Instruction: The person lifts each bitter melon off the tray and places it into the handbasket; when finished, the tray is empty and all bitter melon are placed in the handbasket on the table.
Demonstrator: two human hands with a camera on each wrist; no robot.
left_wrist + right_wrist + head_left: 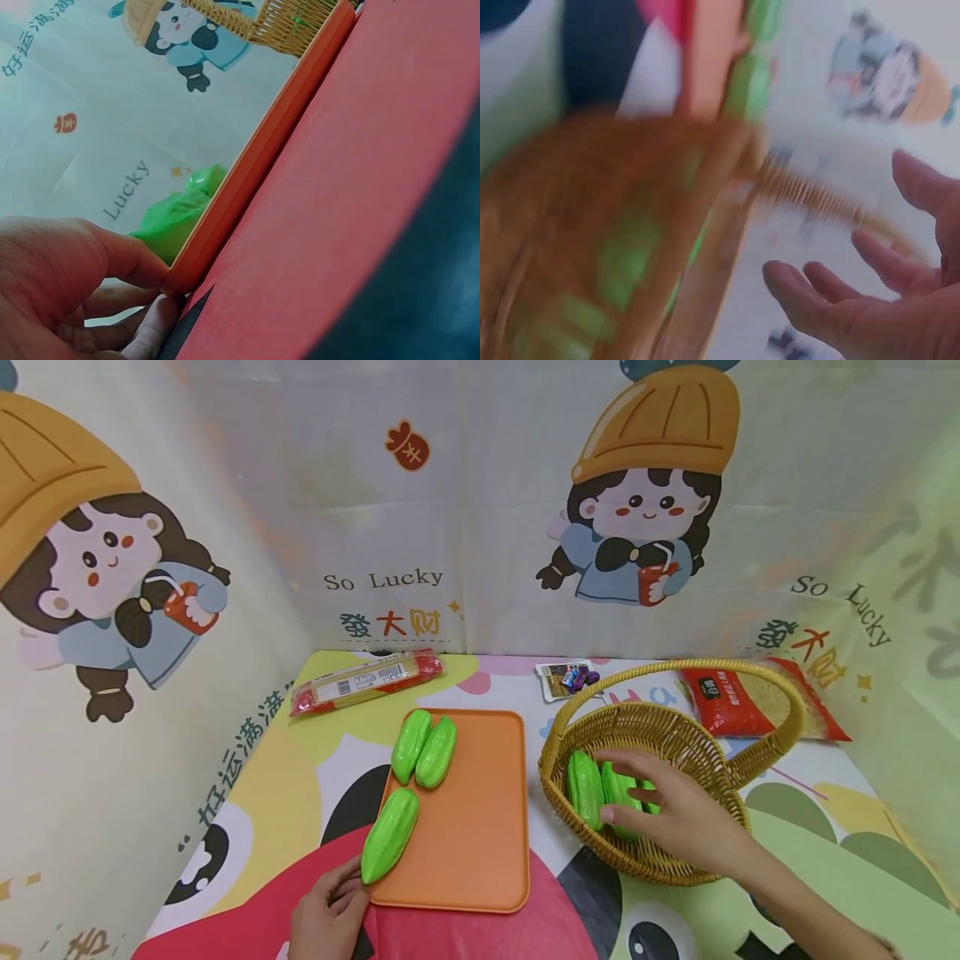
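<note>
My left hand [330,914] is at the near left corner of an orange tray [480,827]. In the left wrist view, its thumb and forefinger pinch that corner. Right above these fingers lies a green ridged gourd [390,835], slanting over the tray's left edge. Two more such gourds [436,752] lie side by side farther up that edge. My right hand [682,818] is over a wicker basket [652,722], its fingers spread and bent loosely, holding nothing. Several green gourds [586,787] lie in the basket, partly hidden by this hand. The right wrist view is blurred.
The basket's arched handle [675,664] rises over its far side. Behind it lies a red bag of grain-like food [727,702]. Small packets [566,681] lie left of the handle. A long red-ended package [367,683] is at the back left. Printed cloth walls surround the table.
</note>
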